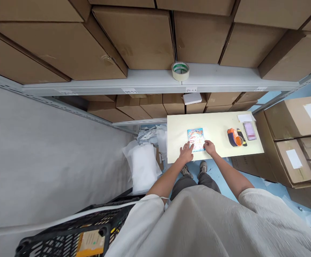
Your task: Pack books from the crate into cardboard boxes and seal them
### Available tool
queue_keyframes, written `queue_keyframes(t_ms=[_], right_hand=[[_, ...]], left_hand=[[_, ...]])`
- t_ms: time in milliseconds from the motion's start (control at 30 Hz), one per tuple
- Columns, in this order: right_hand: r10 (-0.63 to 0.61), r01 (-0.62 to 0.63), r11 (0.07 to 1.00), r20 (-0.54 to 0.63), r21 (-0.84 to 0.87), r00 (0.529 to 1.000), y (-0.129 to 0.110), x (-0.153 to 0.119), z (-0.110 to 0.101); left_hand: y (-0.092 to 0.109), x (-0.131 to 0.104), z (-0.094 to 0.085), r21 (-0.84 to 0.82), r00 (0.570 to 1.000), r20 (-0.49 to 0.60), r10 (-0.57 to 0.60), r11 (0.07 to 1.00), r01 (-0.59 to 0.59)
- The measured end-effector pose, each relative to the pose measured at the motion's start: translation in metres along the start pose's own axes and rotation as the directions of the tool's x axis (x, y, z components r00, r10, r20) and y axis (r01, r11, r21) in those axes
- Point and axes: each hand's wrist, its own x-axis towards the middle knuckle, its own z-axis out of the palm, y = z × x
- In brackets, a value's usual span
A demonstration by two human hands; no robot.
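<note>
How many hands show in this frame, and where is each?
2: the left hand is at the lower left of the colourful flat item on the pale table; the right hand is at its right edge. Neither seems hidden.

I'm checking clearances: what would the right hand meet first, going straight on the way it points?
Most likely the flat colourful item: the right hand is at its right edge, though whether they touch is hard to tell.

Your right hand (209, 147) had room at 2–3 o'clock up to the orange tape dispenser (234, 137), an obstacle. Your left hand (187, 152) had tabletop (174, 142) room at 9. Shelf beam (155, 88) crossed 12.
</note>
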Motion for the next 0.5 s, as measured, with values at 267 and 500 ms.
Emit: queue_keyframes(t_ms=[267,500], right_hand=[[0.035,-0.034,0.998,-0.011,0.059,0.999,-0.002,0.003,-0.002],[-0.045,0.046,0.996,0.017,-0.071,0.999,-0.009,-0.002,0.01]], left_hand=[[0.006,0.004,0.0,-0.01,0.999,0.002,-0.038,0.999,0.038],[0.003,0.0,-0.003,-0.013,0.994,-0.108,-0.03,0.999,0.029]])
